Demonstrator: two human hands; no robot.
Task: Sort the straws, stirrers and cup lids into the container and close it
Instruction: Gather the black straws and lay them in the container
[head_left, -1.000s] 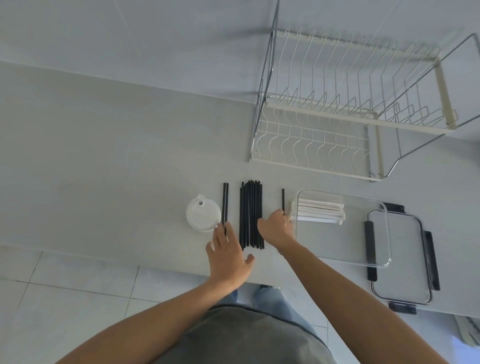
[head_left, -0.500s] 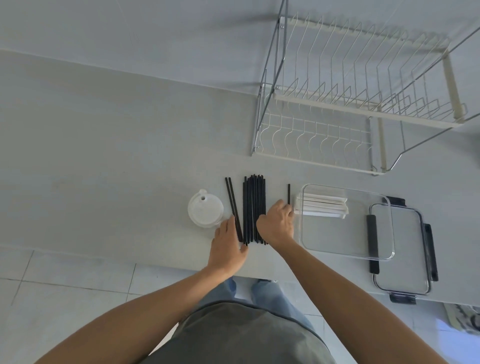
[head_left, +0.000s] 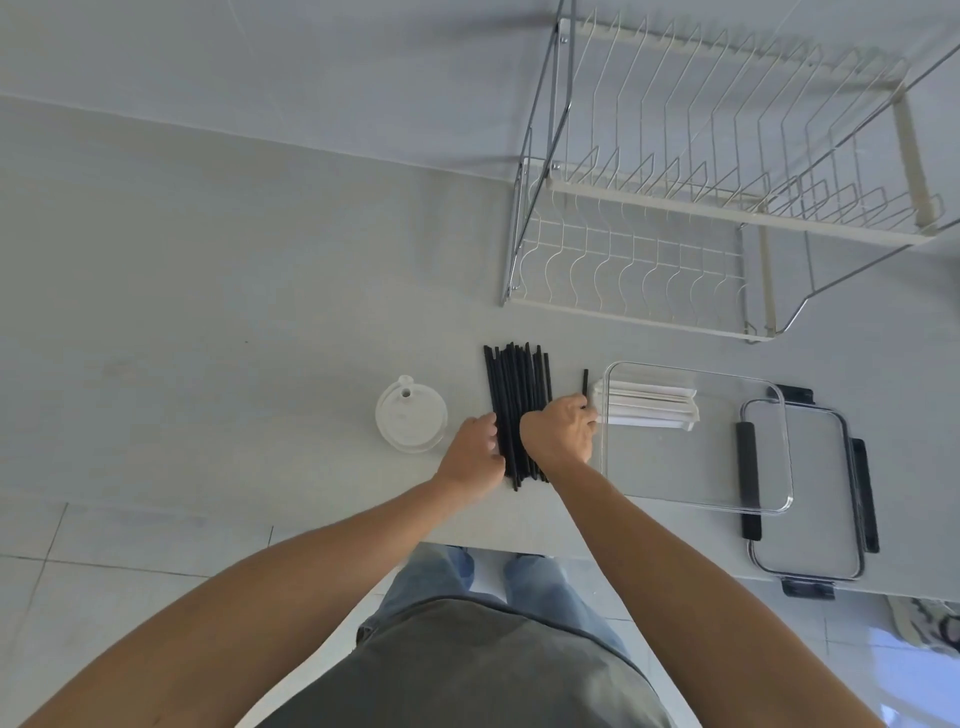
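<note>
We saw both hands closed in on the bundle of black straws (head_left: 518, 402) on the table (head_left: 218, 332); a second before, two straws had lain apart on the left, and by now they were gathered into the bundle. The left hand (head_left: 475, 449), earlier flat and spread short of the straws, now pressed against the bundle's left side with its fingers curled along it; the right hand (head_left: 558, 434), which had rested on the bundle's right edge, now lay curled over its near end, and we could not tell how firmly either hand gripped. One single black straw (head_left: 585, 387) still lay apart, between the bundle and the clear container (head_left: 698, 480); the right hand's fingers touched or nearly touched its near end. White stirrers (head_left: 647, 410) lay inside the container at its far end; the container's lid (head_left: 808, 499) with black clasps sat just to its right, partly under its rim. A white cup lid (head_left: 411, 415) lay left of the hands, clear of them; a wire dish rack (head_left: 675, 208) stood behind.
</note>
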